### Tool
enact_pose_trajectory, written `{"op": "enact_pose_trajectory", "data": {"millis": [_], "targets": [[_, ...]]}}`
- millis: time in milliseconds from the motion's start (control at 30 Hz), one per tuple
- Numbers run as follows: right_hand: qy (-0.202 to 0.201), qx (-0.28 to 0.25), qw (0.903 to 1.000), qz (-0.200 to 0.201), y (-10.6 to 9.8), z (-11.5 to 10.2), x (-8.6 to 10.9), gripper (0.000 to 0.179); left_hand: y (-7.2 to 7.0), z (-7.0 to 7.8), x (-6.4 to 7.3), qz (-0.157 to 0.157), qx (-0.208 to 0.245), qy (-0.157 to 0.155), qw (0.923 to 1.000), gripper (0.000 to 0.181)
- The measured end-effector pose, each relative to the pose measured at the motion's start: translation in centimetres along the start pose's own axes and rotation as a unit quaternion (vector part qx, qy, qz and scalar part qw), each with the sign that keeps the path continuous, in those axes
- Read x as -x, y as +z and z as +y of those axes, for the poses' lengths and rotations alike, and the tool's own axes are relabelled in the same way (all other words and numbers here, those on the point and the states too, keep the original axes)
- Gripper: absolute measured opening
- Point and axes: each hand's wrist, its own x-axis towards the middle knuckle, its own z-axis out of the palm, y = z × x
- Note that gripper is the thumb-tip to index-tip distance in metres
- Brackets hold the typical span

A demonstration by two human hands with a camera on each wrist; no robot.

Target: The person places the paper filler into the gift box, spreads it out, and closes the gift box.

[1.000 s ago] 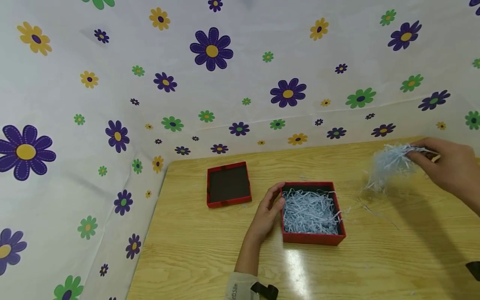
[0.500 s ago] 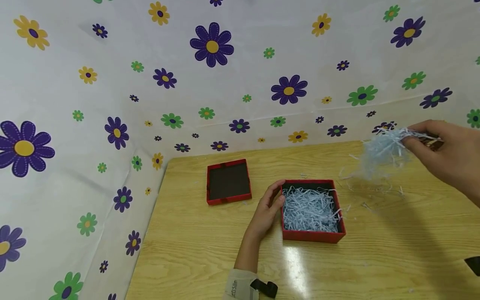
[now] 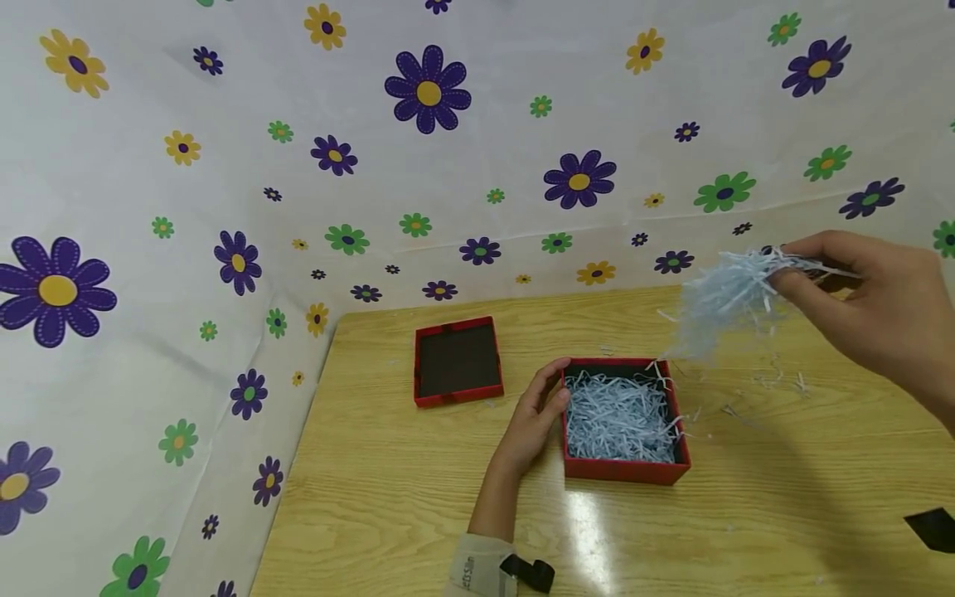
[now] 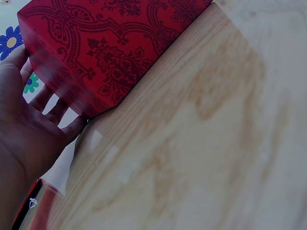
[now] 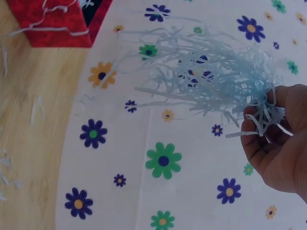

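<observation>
My right hand (image 3: 873, 298) pinches a bunch of pale blue shredded paper (image 3: 727, 298) above the table, to the right of a red box. Long strands fan out from the fingers in the right wrist view, where the bunch (image 5: 211, 81) spreads leftward. The red box (image 3: 627, 471), dark inside, holds more blue shredded paper (image 3: 619, 419), with a few strands over its right rim. My left hand (image 3: 531, 423) rests against the box's left side, fingertips at the rim. Dark patterned red walls of the box (image 4: 110, 52) show in the left wrist view, fingers extended along one.
A red lid (image 3: 458, 361) with a dark inside lies open side up, left of the box. Loose paper scraps (image 3: 768, 381) are scattered on the wooden table (image 3: 388, 481). A flower-patterned white sheet (image 3: 477, 166) hangs behind and to the left.
My right hand has risen and moved left toward the box with the shredded paper, scraps now showing on the table beneath. The left hand and box have stayed in place.
</observation>
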Motion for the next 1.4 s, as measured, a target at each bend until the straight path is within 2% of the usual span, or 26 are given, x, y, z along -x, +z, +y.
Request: {"op": "enact_pose_trajectory", "data": {"millis": [167,600,867,1000,1100,1200,1400], "targets": [[-0.006,-0.025,0.9996,-0.011,0.4,-1.5,0.1,0.02,0.0,0.1,0.0,-0.001,0.003,0.0,1.0,0.048],[-0.07,-0.056,0.9946,-0.052,3.4,-3.7,0.8,0.028,0.0,-0.1,0.0,0.0,-0.003,-0.005,1.0,0.049],[-0.094,-0.066,0.9885,-0.098,7.3,-3.2,2.2,0.023,0.1,0.1,0.0,-0.001,0.01,-0.019,0.9998,0.047],[-0.083,-0.072,0.9853,-0.131,9.7,-2.1,3.1,0.019,0.1,0.2,0.0,-0.003,0.003,-0.012,0.9999,0.048],[-0.06,-0.08,0.981,-0.166,11.4,-1.6,4.0,0.017,0.0,0.2,0.0,-0.007,-0.002,-0.007,0.9999,0.049],[-0.049,-0.069,0.9761,-0.2,12.9,-1.2,4.7,0.016,0.0,0.1,0.0,-0.006,-0.005,-0.006,1.0,0.049],[-0.061,-0.063,0.9672,-0.238,15.5,-0.9,5.7,0.017,0.0,0.1,0.0,-0.005,-0.004,-0.002,1.0,0.049]]}}
